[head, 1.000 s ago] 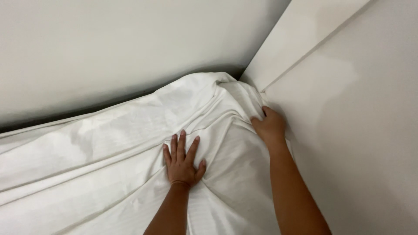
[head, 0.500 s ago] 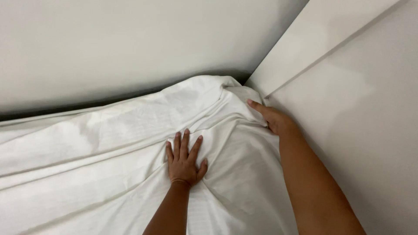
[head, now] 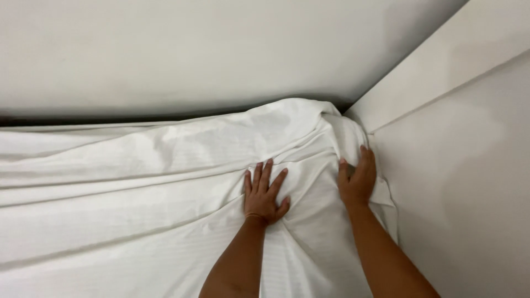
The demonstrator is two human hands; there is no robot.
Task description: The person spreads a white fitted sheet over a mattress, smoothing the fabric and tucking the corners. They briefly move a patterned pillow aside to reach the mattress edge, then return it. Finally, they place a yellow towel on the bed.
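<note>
White sheet (head: 138,182), wrinkled and soft, spread over the bed from the far left up to the corner where the two pale walls (head: 221,49) meet. Left hand (head: 264,193) in the middle, pressed flat on the sheet, fingers (head: 266,172) spread wide and straight, gripping nothing. Right hand (head: 358,179) just beside the right wall, lying on a bunched fold of the sheet at the bed's edge, fingers open and a little bent, thumb set apart, resting on the cloth with no clear pinch on it.
</note>
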